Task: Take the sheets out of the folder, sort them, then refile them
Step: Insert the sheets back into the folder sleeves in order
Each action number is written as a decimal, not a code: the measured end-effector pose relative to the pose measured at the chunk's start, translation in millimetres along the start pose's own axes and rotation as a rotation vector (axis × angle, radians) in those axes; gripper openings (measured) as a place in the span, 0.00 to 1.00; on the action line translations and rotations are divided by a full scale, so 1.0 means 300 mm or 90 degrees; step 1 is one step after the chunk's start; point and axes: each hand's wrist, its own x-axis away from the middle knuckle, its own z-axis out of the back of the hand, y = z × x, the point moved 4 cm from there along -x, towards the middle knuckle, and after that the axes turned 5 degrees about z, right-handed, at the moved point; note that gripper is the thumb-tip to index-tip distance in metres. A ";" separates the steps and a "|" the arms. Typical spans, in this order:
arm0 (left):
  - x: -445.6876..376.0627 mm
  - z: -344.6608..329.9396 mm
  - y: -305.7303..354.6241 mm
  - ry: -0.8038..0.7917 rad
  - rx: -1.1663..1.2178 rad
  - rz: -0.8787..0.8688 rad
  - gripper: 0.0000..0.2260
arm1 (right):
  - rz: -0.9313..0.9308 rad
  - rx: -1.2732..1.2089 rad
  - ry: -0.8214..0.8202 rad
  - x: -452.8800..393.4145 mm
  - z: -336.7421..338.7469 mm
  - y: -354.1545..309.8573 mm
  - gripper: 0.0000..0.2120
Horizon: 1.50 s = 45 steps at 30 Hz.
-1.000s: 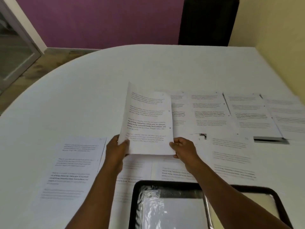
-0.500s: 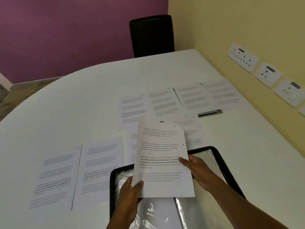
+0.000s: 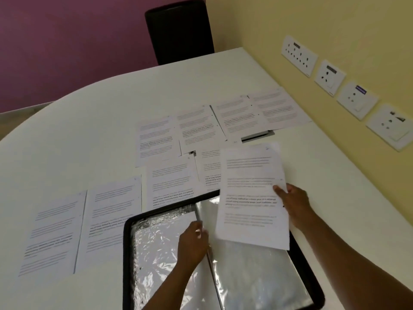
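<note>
Right hand [image 3: 292, 203]: reaching in from the lower right, thumb on top of a sheet [image 3: 251, 198], other fingers hidden under it, pinching its right edge.
Held sheet: up off the table [image 3: 89, 130], tilted, hanging over the right half of the folder [image 3: 128, 253].
Left hand [image 3: 193, 242]: coming up from the bottom, resting at the middle fold of the folder, fingers curled at the edge of a shiny plastic sleeve [image 3: 156, 253]; hard to tell if pinching it or only touching it.
Folder: black, lying open and flat at the near edge of the table, clear sleeves on both halves.
Other sheets [image 3: 111, 218]: flat on the table in rows, two to the left of the folder, more behind it, reaching toward the yellow wall [image 3: 312, 30].
Hidden: top right part of the folder behind the held sheet; bottom of the folder cut off.
Hard to see: the words on every sheet, too blurry to read; a dark thing [image 3: 257, 135] peeking out from under the far sheets.
</note>
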 end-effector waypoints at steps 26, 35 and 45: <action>-0.366 -0.210 0.219 -0.039 -0.483 -0.229 0.04 | 0.039 -0.053 0.078 -0.380 0.171 -0.153 0.02; -0.410 -0.192 0.284 -0.295 -0.444 -0.200 0.11 | 0.015 -0.170 0.032 -0.476 0.008 -0.233 0.03; -0.401 -0.166 0.330 -0.240 -0.470 -0.213 0.14 | -0.035 -0.300 -0.014 -0.496 -0.170 -0.254 0.04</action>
